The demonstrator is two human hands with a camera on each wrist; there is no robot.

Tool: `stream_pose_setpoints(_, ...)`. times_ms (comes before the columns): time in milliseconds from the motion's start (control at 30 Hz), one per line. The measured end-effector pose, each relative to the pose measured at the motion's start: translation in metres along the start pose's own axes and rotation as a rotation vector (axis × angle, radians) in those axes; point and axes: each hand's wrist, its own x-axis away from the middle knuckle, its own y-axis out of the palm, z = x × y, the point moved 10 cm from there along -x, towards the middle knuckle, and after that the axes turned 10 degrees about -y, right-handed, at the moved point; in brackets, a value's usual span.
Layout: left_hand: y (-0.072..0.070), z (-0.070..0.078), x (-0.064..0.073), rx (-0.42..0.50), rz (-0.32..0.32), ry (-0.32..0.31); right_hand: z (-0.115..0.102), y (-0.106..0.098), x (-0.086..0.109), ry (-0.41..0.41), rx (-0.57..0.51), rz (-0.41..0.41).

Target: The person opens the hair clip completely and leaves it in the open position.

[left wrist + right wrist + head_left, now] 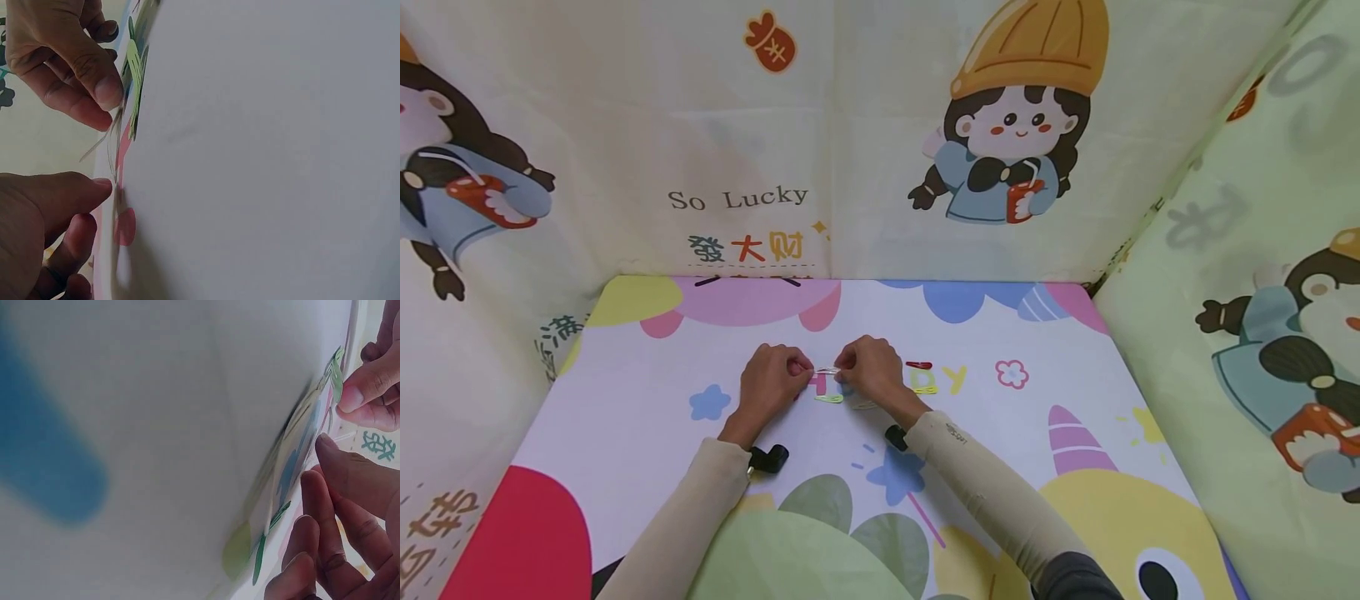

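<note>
- White, thin, shiny-looking, probably metal: the clip (827, 370), seemingly a snap hair clip, sits between both hands near the middle of the mat (632, 400).
- Left hand (772, 379): thumb and finger pinch one end of it.
- Right hand (874, 368): thumb and fingertip pinch the other end, remaining fingers bent.
- Step in hand, as judged: working the clip with both hands. Left wrist view has one thin strand splayed from the rest, so it seems to stand open; exact fingertip contact is hard to tell.
- Next move seems to call for a steady two-ended grip and light, even pressure; a slim, springy piece could slip or snap.
- Yellow-green clip (829, 399): slim, long, on the mat just below the hands.
- Pale clip (864, 405): cream, narrow loop, partly under the right hand.
- Red clip (919, 364) and yellow clip (925, 390): right of the hands, over printed letters.
- Mat: smooth, white, flat cartoon shapes.
- Backdrop (880, 242): creased cream sheet, printed.
- Sleeves (688, 508): plain beige, black wrist cameras (769, 458) at the cuffs.
</note>
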Motion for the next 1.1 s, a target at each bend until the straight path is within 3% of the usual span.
stream_pose_setpoints(367, -0.004, 0.0, 0.008, 0.014, -0.01, -0.029, 0.001, -0.005, 0.008, 0.015, -0.047, 0.012)
stream_pose_setpoints(700, -0.004, 0.007, 0.02, 0.044, -0.029, 0.045, 0.001, -0.001, 0.019, 0.0, -0.041, -0.029)
stream_pose_setpoints(1100, 0.009, 0.013, 0.028, 0.008, -0.063, 0.125, 0.0, 0.005, 0.026, -0.038, -0.05, -0.082)
